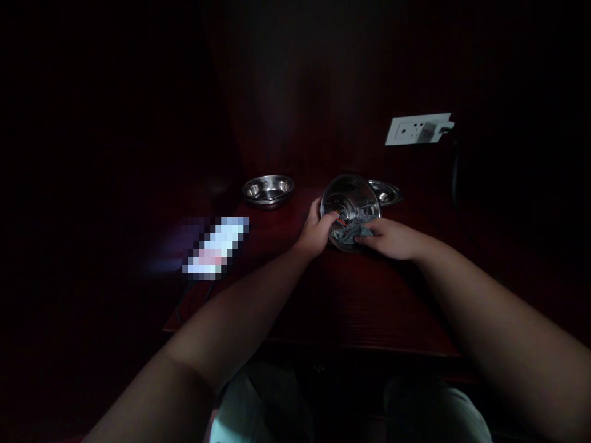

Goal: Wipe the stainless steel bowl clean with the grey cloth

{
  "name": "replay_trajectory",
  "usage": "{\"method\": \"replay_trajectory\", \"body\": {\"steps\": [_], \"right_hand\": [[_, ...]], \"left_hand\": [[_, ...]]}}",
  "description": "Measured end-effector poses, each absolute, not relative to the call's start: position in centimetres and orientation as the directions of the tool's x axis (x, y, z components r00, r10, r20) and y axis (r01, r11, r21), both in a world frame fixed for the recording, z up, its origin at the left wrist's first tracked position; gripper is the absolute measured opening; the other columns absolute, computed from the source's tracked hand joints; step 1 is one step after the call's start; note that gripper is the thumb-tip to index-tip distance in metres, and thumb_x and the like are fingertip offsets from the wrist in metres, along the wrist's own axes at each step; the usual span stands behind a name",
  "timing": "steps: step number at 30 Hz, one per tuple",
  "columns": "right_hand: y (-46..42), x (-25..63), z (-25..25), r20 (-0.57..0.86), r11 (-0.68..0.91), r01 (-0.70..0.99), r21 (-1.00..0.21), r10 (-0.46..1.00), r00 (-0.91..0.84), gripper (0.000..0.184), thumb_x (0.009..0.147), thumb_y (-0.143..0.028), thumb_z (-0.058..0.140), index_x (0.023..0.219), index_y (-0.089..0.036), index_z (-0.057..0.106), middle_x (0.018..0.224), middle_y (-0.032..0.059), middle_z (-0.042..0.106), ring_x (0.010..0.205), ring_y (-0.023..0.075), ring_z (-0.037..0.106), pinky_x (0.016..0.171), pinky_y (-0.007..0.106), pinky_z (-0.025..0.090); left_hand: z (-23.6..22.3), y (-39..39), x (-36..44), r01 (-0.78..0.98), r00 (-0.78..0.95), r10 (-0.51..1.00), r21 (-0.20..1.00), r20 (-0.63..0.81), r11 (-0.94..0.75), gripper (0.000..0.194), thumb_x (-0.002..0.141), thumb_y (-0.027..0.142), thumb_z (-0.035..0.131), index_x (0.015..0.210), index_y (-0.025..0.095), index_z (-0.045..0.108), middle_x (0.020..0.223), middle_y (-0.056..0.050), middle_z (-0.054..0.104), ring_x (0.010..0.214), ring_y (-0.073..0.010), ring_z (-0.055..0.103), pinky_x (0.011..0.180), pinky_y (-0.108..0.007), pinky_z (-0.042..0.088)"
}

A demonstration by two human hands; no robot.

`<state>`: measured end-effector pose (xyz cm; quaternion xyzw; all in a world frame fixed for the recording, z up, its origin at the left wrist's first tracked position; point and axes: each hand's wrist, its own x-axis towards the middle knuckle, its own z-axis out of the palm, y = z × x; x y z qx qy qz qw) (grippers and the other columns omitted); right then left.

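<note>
Where the steel pot (344, 197) is: tilted over the tabletop (364, 301), its axis running back between the forearms (258, 301), mouth nearest.
Cloth (347, 235): bunched inside the lower-right rim, nearest the right hand (391, 237).
Right hand: reaching in from the right, fingers pinching the cloth.
Left hand (317, 231): thumb hooked over the left rim, gripping; other fingers hidden behind.
Forearms: stretched forward, converging.

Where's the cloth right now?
In the head view, right of centre: the cloth is in the right hand, at the mouth of the tilted metal bowl that the left hand holds.
</note>
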<state>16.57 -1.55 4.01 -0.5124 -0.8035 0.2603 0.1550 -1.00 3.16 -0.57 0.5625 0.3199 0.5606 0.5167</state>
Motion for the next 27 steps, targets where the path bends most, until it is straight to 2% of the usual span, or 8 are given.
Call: {"method": "replay_trajectory", "body": {"steps": [5,11,16,24,27], "right_hand": [[-1.2,17.1,3.6,0.001,0.331,0.698,-0.635,0.904,-0.428,0.023,0.082,-0.031,0.051,0.087,-0.017,0.068,0.091,0.0058,0.072,0.085,0.0221,0.063,0.086,0.038,0.046],[-1.2,17.3,3.5,0.007,0.308,0.642,-0.702,0.904,-0.427,0.023,0.082,-0.033,0.053,0.087,-0.017,0.069,0.092,0.0046,0.072,0.088,0.0225,0.063,0.090,0.039,0.045],[-1.1,17.4,3.3,0.014,0.297,0.604,-0.740,0.904,-0.427,0.025,0.081,-0.033,0.054,0.092,-0.017,0.069,0.095,0.0049,0.072,0.089,0.0222,0.063,0.090,0.039,0.046],[-0.8,17.7,2.7,0.029,0.284,0.551,-0.784,0.904,-0.426,0.026,0.079,-0.037,0.055,0.089,-0.018,0.069,0.090,0.0043,0.071,0.086,0.0226,0.063,0.089,0.042,0.046],[-0.9,17.4,2.8,0.037,0.287,0.541,-0.790,0.905,-0.425,0.028,0.079,-0.037,0.055,0.093,-0.017,0.069,0.094,0.0048,0.072,0.089,0.0226,0.063,0.091,0.042,0.045]], "left_hand": [[-0.1,2.5,-1.3,-0.226,0.247,0.934,0.952,0.259,-0.205,0.061,0.077,0.040,0.061,0.132,0.025,0.040,0.131,-0.009,0.054,0.122,-0.0270,0.050,0.103,-0.045,0.039],[0.3,2.1,-1.4,-0.229,0.298,0.931,0.962,0.213,-0.147,0.066,0.076,0.045,0.064,0.133,0.023,0.039,0.131,-0.012,0.054,0.120,-0.0291,0.051,0.101,-0.047,0.041],[0.4,1.6,-1.3,-0.232,0.346,0.915,0.964,0.206,-0.130,0.071,0.073,0.040,0.068,0.134,0.021,0.036,0.133,-0.015,0.052,0.121,-0.0297,0.051,0.100,-0.048,0.041],[0.0,1.6,-1.3,-0.189,0.397,0.861,0.947,0.316,-0.260,0.080,0.060,0.029,0.079,0.127,0.015,0.038,0.131,-0.018,0.051,0.122,-0.0288,0.049,0.104,-0.044,0.036],[-0.1,1.8,-1.2,-0.181,0.365,0.878,0.949,0.308,-0.258,0.073,0.062,0.027,0.076,0.124,0.015,0.041,0.128,-0.017,0.053,0.119,-0.0279,0.050,0.103,-0.044,0.036]]}}
